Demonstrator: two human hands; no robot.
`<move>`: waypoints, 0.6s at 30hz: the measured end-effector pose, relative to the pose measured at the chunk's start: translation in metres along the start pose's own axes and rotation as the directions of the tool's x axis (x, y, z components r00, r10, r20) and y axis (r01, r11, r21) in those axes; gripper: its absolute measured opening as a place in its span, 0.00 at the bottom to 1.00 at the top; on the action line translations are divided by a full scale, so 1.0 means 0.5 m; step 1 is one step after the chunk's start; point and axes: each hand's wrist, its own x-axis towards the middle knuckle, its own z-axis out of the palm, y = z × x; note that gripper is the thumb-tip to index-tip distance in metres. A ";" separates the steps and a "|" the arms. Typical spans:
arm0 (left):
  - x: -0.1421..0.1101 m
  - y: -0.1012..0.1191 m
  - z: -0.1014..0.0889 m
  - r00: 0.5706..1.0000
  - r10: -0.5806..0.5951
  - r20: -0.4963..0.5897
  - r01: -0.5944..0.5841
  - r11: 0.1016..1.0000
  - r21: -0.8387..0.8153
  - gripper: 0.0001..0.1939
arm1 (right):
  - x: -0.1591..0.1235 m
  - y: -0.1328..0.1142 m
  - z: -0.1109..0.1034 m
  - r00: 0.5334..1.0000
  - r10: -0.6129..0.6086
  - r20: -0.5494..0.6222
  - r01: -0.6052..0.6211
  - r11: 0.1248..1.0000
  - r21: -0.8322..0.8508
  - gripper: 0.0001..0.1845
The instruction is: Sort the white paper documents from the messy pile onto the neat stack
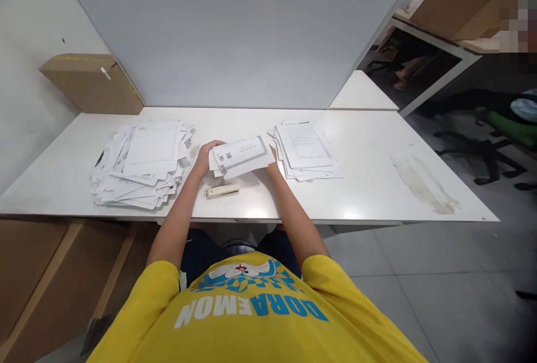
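Observation:
Between my two hands I hold a few printed paper sheets (243, 156), tilted a little above the white table. My left hand (207, 156) grips their left edge, with most fingers behind the paper. At the right edge is my right hand (272, 160), its fingers largely hidden by the sheets. A cream stapler (222, 191) lies on the table just below the papers. To the left sits a tall, uneven pile of papers (142, 161). A smaller stack of papers (306, 150) lies to the right of my right hand.
The white table (369, 184) has a brownish stain near its right end. A grey panel (235, 33) rises along its back. A cardboard box (96, 84) stands at the back left. Office chairs (478, 150) and another desk with a carton (457, 8) are off to the right.

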 end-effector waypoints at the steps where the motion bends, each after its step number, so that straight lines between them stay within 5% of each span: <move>1: 0.005 0.005 0.000 1.000 0.028 -0.011 -0.028 1.000 0.008 0.13 | 0.001 -0.001 0.000 1.000 0.015 -0.026 -0.015 1.000 -0.014 0.10; 4: 0.021 0.019 -0.001 0.996 0.075 -0.042 -0.076 0.997 -0.021 0.11 | 0.006 -0.005 0.002 0.995 0.066 -0.070 -0.068 0.997 -0.032 0.15; 12: 0.060 0.003 0.025 0.989 0.085 -0.118 -0.108 0.973 -0.203 0.27 | 0.012 -0.007 0.006 0.998 0.067 -0.015 -0.065 0.995 0.078 0.25; 18: 0.046 -0.037 0.046 0.844 0.280 -0.457 -0.253 0.960 0.121 0.32 | 0.001 -0.027 0.009 0.992 -0.074 -0.105 0.074 0.997 -0.003 0.24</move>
